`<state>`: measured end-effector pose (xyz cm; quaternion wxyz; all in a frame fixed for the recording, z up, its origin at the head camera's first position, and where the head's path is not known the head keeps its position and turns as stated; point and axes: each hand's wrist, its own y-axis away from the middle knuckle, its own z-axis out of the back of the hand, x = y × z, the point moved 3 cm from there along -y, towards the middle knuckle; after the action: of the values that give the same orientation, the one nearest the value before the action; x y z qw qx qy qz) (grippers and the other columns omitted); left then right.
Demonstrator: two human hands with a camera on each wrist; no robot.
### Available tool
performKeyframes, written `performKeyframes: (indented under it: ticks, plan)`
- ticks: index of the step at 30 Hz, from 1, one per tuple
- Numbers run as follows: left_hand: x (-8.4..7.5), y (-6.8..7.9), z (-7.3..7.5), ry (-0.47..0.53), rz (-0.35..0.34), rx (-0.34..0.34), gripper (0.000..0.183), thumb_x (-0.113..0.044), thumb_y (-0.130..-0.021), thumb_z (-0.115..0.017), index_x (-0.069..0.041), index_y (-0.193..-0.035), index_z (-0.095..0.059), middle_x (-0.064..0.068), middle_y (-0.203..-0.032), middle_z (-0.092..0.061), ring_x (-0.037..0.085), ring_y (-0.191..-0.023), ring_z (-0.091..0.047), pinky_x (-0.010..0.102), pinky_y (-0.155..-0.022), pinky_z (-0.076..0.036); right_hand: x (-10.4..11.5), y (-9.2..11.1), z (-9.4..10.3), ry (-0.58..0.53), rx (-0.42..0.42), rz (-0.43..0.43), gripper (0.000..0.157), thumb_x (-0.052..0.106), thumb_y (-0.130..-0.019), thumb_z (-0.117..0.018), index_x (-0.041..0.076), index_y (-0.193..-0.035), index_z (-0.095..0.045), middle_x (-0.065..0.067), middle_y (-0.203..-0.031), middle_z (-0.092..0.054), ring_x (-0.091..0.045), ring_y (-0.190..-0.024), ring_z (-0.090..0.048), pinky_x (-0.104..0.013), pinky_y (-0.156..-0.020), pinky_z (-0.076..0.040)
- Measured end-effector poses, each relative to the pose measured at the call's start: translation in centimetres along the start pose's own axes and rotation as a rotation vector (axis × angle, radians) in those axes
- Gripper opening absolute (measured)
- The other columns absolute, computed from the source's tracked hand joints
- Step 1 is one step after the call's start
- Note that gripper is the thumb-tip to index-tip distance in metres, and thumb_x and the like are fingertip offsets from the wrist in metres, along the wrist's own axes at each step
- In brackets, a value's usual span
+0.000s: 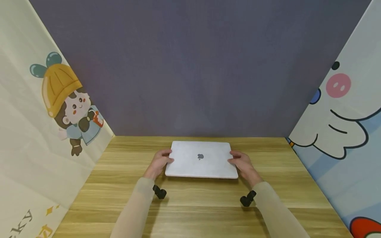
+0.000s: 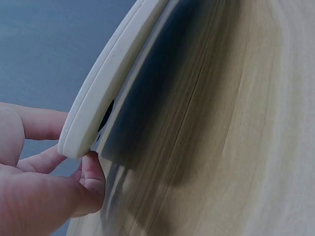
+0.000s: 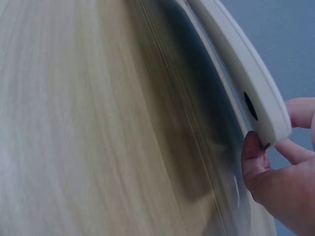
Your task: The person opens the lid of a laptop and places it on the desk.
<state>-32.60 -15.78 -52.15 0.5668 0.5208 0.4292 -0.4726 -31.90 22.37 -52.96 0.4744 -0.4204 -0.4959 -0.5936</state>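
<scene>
A silver laptop (image 1: pixel 205 167), its lid down and a dark apple logo (image 1: pixel 200 156) facing up, is held level between both hands. My left hand (image 1: pixel 157 164) grips its left edge, thumb and fingers at the side. At the opposite edge, my right hand (image 1: pixel 243 166) pinches the laptop in the same way. In the left wrist view the laptop's rounded corner (image 2: pixel 78 140) sits between the fingertips. A gap and a shadow show between the laptop's underside and the table. The right wrist view shows a dark foot (image 3: pixel 251 105) on that underside.
The wood-grain table (image 1: pixel 196 211) reaches back to a dark grey panel (image 1: pixel 199 69). Side panels with cartoon prints stand at left (image 1: pixel 23 109) and right (image 1: pixel 357 132). Black wrist cameras are worn at the left cuff (image 1: pixel 159 192) and right cuff (image 1: pixel 248 199).
</scene>
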Motion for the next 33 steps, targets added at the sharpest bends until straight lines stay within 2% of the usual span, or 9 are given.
performKeyframes:
  ticks: [4,8,16,24,33]
  plan:
    - [0.0,0.2,0.1,0.014,0.012,0.009,0.057,0.013,-0.082,-0.068,0.007,-0.138,-0.056,0.026,-0.143,-0.048,0.037,-0.129,-0.046,0.048,-0.11,-0.042,0.2,0.3,0.4,0.027,0.017,0.013,0.057,-0.001,-0.089,-0.069,-0.008,-0.143,-0.05,-0.026,-0.149,-0.042,-0.036,-0.136,-0.037,-0.044,-0.112,-0.037]
    - [0.0,0.6,0.1,0.005,0.016,0.052,0.058,0.013,-0.083,-0.068,0.006,-0.139,-0.055,0.025,-0.142,-0.046,0.037,-0.129,-0.045,0.047,-0.108,-0.044,0.6,0.8,0.9,0.064,0.033,0.027,0.058,0.002,-0.089,-0.071,-0.006,-0.144,-0.051,-0.024,-0.148,-0.043,-0.036,-0.135,-0.038,-0.041,-0.108,-0.04]
    - [-0.4,1.5,0.1,-0.03,-0.021,0.085,0.061,0.011,-0.084,-0.071,0.002,-0.141,-0.053,0.023,-0.139,-0.048,0.036,-0.129,-0.045,0.044,-0.105,-0.046,1.1,1.7,1.6,0.124,0.045,0.062,0.056,0.008,-0.09,-0.073,-0.003,-0.142,-0.054,-0.022,-0.141,-0.047,-0.032,-0.125,-0.042,-0.026,-0.089,-0.044]
    - [-0.4,2.7,0.4,-0.05,-0.044,0.095,0.059,0.01,-0.083,-0.071,0.003,-0.139,-0.054,0.023,-0.133,-0.049,0.035,-0.12,-0.048,0.035,-0.094,-0.051,1.1,3.1,1.7,0.142,0.047,0.087,0.052,0.007,-0.09,-0.074,-0.003,-0.138,-0.056,-0.02,-0.133,-0.049,-0.03,-0.116,-0.044,-0.022,-0.081,-0.047]
    - [-0.7,4.0,0.7,-0.05,-0.062,0.087,0.057,0.012,-0.082,-0.072,0.002,-0.137,-0.058,0.021,-0.126,-0.05,0.032,-0.113,-0.049,0.03,-0.085,-0.053,1.3,4.1,1.7,0.12,0.052,0.084,0.053,0.007,-0.091,-0.073,-0.004,-0.139,-0.055,-0.022,-0.139,-0.048,-0.032,-0.124,-0.044,-0.019,-0.084,-0.046]
